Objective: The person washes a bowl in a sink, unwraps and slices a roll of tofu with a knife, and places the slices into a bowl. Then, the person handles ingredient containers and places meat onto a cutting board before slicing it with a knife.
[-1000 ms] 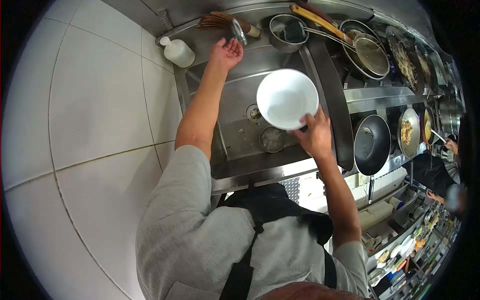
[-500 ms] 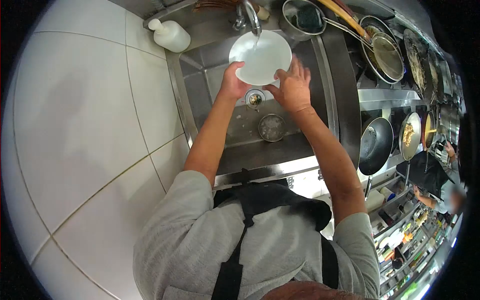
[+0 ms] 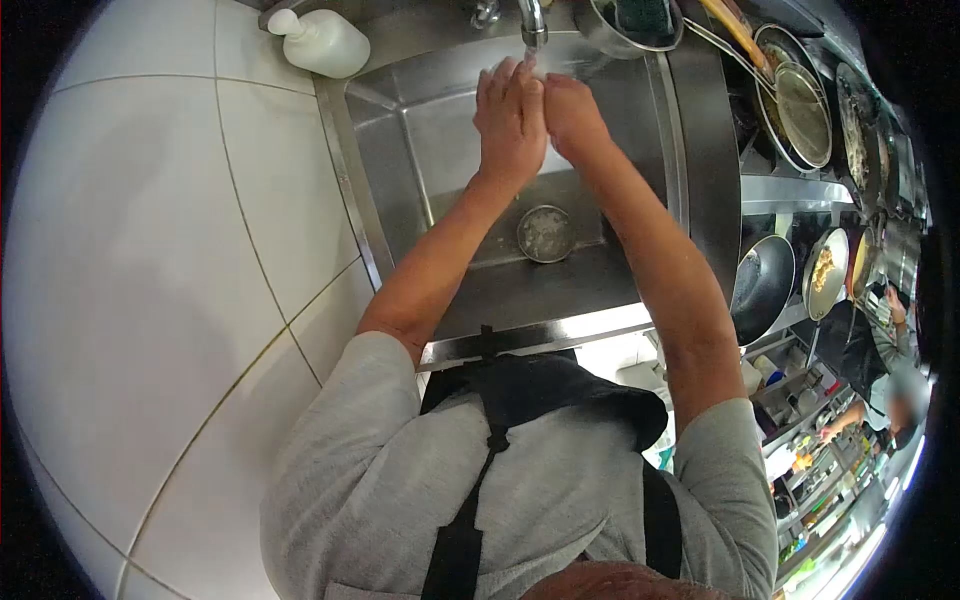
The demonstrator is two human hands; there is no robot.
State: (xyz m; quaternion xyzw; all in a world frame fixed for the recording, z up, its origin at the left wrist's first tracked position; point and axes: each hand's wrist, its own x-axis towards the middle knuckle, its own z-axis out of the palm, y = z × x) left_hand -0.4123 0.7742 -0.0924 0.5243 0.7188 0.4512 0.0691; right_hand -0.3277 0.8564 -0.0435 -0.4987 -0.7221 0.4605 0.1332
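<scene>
Under the tap [image 3: 533, 30], both my hands are pressed together over the steel sink [image 3: 430, 130], with water running onto them. My left hand [image 3: 512, 125] has its fingers stretched out flat, pointing up toward the tap, its inner side against the other hand. My right hand [image 3: 577, 118] is curled, and its fingers are hidden, so what lies within them cannot be seen. Below them on the sink floor sits a small round, greyish, shallow dish or drain cover [image 3: 546, 234]. No bowl shows in this view.
A white pump bottle [image 3: 325, 45] stands at the sink's upper left corner. A steel pot [image 3: 630, 25] with a dark scouring pad is at upper right. Pans [image 3: 765, 290] and a strainer [image 3: 803, 115] rest on the stove. Another person [image 3: 890, 390] works at far right.
The white bowl that both hands held under the tap is out of sight. My hands have come together in the running water. The view has shifted slightly.
</scene>
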